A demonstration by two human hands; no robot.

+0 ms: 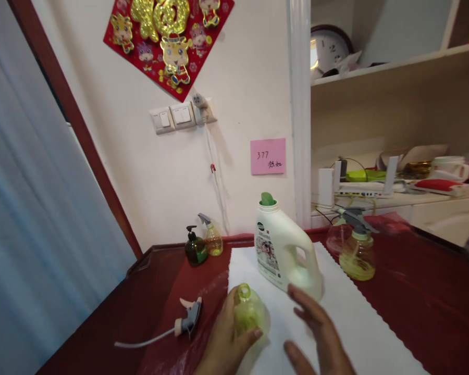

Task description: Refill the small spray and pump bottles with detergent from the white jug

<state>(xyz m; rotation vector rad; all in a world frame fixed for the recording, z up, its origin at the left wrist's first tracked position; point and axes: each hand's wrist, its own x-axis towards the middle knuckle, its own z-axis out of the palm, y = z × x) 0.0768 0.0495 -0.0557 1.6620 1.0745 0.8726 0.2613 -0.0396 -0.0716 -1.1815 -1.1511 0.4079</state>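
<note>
While the left hand [222, 344] is gripping a green bottle [249, 311] near the tabletop [414, 297] front edge, the right hand [320, 333] is hovering slack and empty by the jug [285, 250].

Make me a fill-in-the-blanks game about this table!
The spray head lies ____ of the left hand, which holds a bottle.
The jug has a ____ cap.
The note on the wall is ____.
The right hand holds ____.
Missing: left; green; pink; nothing.
</note>
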